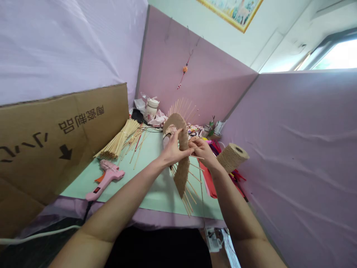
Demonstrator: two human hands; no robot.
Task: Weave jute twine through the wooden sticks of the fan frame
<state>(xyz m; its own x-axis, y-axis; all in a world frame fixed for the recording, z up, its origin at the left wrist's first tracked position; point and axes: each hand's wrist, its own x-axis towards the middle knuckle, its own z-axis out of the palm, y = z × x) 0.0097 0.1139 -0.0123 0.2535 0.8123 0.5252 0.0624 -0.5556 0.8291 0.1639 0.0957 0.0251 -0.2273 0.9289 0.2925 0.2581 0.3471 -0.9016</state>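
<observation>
A curved brown band of woven twine [183, 175] stands on edge above the table, with thin wooden sticks [192, 193] fanning out from it all round. My left hand [173, 152] grips the band, thumb on the near side and fingers reaching over its upper part. Close against its right face, my right hand [205, 152] has its fingertips pinched together among the sticks. A thin strand of twine [201, 186] hangs down from these fingers past the table edge. The fingertips partly hide the strand where they pinch it.
A pink glue gun [107, 178] lies at left, near a bundle of wooden sticks [122, 139] and a cardboard box [64, 145]. At right are a twine spool [233, 157] and red sheets [209, 180]. A white lidded jar [151, 109] stands behind.
</observation>
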